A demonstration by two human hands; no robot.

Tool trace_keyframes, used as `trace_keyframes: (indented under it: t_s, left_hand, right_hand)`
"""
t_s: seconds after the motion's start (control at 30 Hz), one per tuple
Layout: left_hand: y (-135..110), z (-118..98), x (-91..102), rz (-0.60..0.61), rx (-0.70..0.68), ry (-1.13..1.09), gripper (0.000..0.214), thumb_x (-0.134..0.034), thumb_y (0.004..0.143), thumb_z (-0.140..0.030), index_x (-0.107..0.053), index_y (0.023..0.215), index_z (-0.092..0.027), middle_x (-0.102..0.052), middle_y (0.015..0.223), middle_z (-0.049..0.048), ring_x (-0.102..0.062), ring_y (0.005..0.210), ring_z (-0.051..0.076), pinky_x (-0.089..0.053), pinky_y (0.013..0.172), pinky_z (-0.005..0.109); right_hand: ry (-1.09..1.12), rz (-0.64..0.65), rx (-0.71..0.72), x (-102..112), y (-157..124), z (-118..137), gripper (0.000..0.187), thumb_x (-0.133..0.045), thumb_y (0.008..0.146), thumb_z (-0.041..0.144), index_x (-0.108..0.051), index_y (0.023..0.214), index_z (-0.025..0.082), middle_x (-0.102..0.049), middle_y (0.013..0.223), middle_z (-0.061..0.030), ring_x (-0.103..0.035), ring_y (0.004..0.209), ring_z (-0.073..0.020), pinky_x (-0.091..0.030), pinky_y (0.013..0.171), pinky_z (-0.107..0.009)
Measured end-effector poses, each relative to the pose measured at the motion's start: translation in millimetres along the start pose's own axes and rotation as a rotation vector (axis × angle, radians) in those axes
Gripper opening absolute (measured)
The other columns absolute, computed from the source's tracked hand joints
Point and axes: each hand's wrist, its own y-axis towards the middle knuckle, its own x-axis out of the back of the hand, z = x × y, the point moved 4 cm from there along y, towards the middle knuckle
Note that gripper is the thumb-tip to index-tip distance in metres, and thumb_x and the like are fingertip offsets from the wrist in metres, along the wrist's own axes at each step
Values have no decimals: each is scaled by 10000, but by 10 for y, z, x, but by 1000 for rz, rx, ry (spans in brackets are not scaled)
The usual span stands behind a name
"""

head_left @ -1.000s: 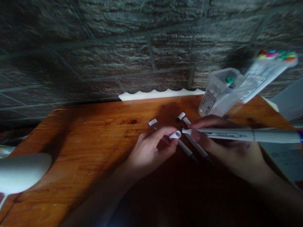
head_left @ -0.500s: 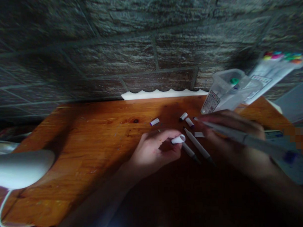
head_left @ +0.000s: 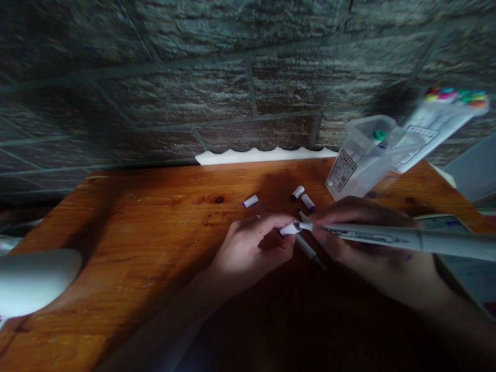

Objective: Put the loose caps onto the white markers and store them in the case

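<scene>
Between the thumb and forefinger of my left hand is a small white marker cap, its open end facing right. My right hand grips a long pale marker, held nearly level, and its tip meets the mouth of the cap. Whether the tip is inside cannot be made out. Below the hands lies an uncapped marker; a second one is mostly hidden behind my right hand. Loose caps rest beyond: one cap to the left, a black-ended cap and a purple-ended cap side by side.
A clear plastic holder with a few markers stands at the back right. Behind it is a fuller marker case. A white lamp is at the left of the wooden table, and a stone wall rises behind.
My right hand has moved left and swung the marker level, bringing its tip from beyond the cap to the cap's mouth. My left hand stays nearly still. The view has shifted slightly.
</scene>
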Motion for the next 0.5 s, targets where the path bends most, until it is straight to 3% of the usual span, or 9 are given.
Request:
trace_keyframes:
  t_s: [0.1,0.2,0.33,0.4,0.5]
  left_hand:
    - [-1,-5,3,17,-2,27,174,-660,869,-194,-697,1038,-209,-776,906,1,-714,741,130,-548,719,210]
    - [8,13,31,11,6,43,171,-658,869,-214,-706,1033,-214,-778,928,9,-714,763,145,-546,737,227]
    - [44,146,54,96,57,162,174,-624,891,-228,-707,1044,-230,-771,955,10,-696,773,154,-524,739,245]
    - [60,226,48,156,35,241,164,-608,901,-231,-709,1031,-231,-759,997,27,-693,871,187,-514,818,285]
    - [62,322,23,225,-1,318,152,-600,913,-250,-712,1011,-224,-743,1042,57,-669,1006,239,-489,910,346]
  right_hand:
    - [-46,32,19,-7,2,-75,136,-740,841,214,-732,971,253,-764,947,-17,-729,829,-157,-598,747,-262]
    - [-47,-131,-47,90,38,-210,126,-743,839,253,-732,964,252,-765,933,-34,-735,811,-188,-618,734,-308]
    - [163,-294,-224,151,65,-323,180,-761,822,333,-704,954,226,-749,789,-10,-705,620,-159,-607,565,-272]
    - [182,-267,-233,126,61,-289,191,-733,841,402,-693,844,215,-703,675,8,-662,551,-140,-567,507,-245]
    - [107,-132,-180,78,37,-208,397,-614,916,474,-597,627,203,-566,529,24,-549,474,-105,-463,442,-209]
